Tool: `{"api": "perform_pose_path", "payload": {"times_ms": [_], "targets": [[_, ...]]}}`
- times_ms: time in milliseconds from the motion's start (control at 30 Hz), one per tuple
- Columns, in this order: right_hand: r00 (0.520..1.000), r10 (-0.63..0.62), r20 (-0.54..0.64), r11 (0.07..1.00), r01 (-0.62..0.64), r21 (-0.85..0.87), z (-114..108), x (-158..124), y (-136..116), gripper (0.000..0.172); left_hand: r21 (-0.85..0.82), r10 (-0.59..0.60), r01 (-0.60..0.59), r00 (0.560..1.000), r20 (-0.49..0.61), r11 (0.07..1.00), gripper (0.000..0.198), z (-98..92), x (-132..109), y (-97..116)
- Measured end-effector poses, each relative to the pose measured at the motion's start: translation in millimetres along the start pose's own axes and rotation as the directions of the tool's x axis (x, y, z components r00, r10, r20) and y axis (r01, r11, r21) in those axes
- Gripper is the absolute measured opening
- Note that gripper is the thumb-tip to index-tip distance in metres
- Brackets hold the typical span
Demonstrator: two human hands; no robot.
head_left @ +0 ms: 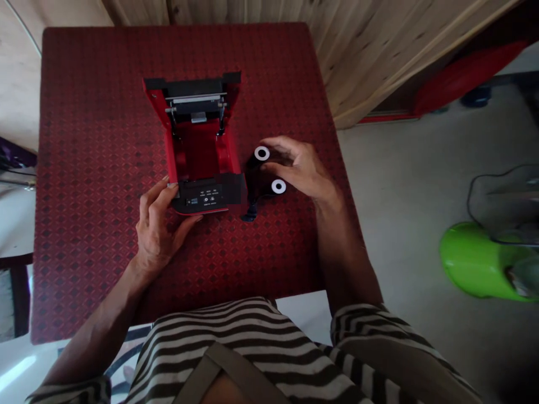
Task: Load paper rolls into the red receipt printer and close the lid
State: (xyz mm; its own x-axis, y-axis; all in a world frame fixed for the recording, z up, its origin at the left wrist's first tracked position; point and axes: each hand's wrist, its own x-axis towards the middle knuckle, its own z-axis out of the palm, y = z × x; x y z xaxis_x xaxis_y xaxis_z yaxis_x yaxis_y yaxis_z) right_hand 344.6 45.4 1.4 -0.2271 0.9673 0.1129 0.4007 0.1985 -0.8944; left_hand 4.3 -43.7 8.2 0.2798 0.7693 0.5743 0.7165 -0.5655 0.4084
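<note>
Gripping the near-left corner of the lid-up red device (206,193) on the counter (96,101), the left hand (155,221) bends its fingers (157,203); the right hand (304,170), palm inward, pinches the farther white-ended roll (261,154) beside it.

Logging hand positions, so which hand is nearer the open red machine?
Left. The left hand touches the front-left corner of the open red machine; the right hand is right of it, at the upper white ring.
</note>
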Motion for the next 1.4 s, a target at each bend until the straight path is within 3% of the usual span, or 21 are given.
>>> {"api": "perform_pose_path", "payload": {"times_ms": [67, 167, 300, 367, 467, 533, 633, 767, 867, 1033, 1233, 1400], "targets": [[0.998, 0.031, -0.058, 0.999, -0.03, 0.029, -9.7, -15.1, -2.5, 0.056, -0.008, 0.003, -0.003, 1.0, -0.011, 1.0, 0.076, 0.3, 0.4, -0.2], [0.977, 0.136, -0.163, 0.99, -0.13, 0.046, -20.2, -49.8, -12.2, 0.046, -0.016, -0.004, 0.003, 1.0, -0.008, 1.0, 0.077, 0.9, 0.8, -0.7], [0.963, 0.247, -0.111, 0.969, -0.243, 0.053, -8.9, -82.6, -20.8, 0.057, -0.016, 0.015, -0.015, 1.0, -0.016, 1.0, 0.076, 1.8, 0.5, -1.6], [0.963, 0.234, -0.137, 0.972, -0.234, 0.017, 5.7, -84.5, -17.8, 0.055, -0.027, 0.014, -0.014, 1.0, -0.02, 1.0, 0.073, 2.0, -0.3, -1.6], [0.968, 0.17, -0.186, 0.979, -0.187, -0.078, 22.8, -78.0, -13.2, 0.033, -0.026, -0.004, 0.004, 1.0, -0.018, 1.0, 0.072, 1.7, -1.9, -0.8], [0.973, 0.142, -0.18, 0.981, -0.164, -0.108, 23.0, -74.8, -19.5, 0.027, -0.017, -0.01, 0.009, 1.0, -0.017, 1.0, 0.075, 1.6, -3.0, -0.4], [0.988, 0.083, -0.13, 0.979, -0.105, -0.174, 6.9, -72.8, -51.9, 0.027, -0.01, -0.002, 0.002, 1.0, -0.028, 1.0, 0.077, 1.9, -4.2, -0.7], [0.982, -0.183, 0.039, 0.904, 0.184, -0.386, -7.1, -52.8, -114.6, 0.032, -0.015, 0.001, -0.001, 0.999, -0.033, 1.0, 0.077, 2.1, -5.2, -1.2], [0.944, -0.261, 0.2, 0.79, 0.329, -0.518, 12.7, -17.0, -142.6, 0.038, -0.018, -0.011, 0.011, 1.0, -0.026, 1.0, 0.076, 1.7, -5.9, -0.2], [0.892, -0.048, 0.45, 0.64, 0.373, -0.671, 62.1, 37.2, -153.8, 0.031, -0.022, -0.033, 0.033, 0.999, -0.024, 0.999, 0.074, 1.0, -7.5, 2.3], [0.879, 0.114, 0.463, 0.488, 0.356, -0.797, 82.0, 51.6, -162.4, 0.028, -0.018, -0.028, 0.028, 0.999, -0.022, 0.999, 0.073, 0.7, -7.0, 3.0], [0.848, 0.185, 0.497, 0.492, 0.358, -0.794, 88.0, 62.0, -157.8, 0.034, -0.025, -0.036, 0.036, 0.999, -0.019, 0.999, 0.075, 1.1, -7.0, 2.5]]}}
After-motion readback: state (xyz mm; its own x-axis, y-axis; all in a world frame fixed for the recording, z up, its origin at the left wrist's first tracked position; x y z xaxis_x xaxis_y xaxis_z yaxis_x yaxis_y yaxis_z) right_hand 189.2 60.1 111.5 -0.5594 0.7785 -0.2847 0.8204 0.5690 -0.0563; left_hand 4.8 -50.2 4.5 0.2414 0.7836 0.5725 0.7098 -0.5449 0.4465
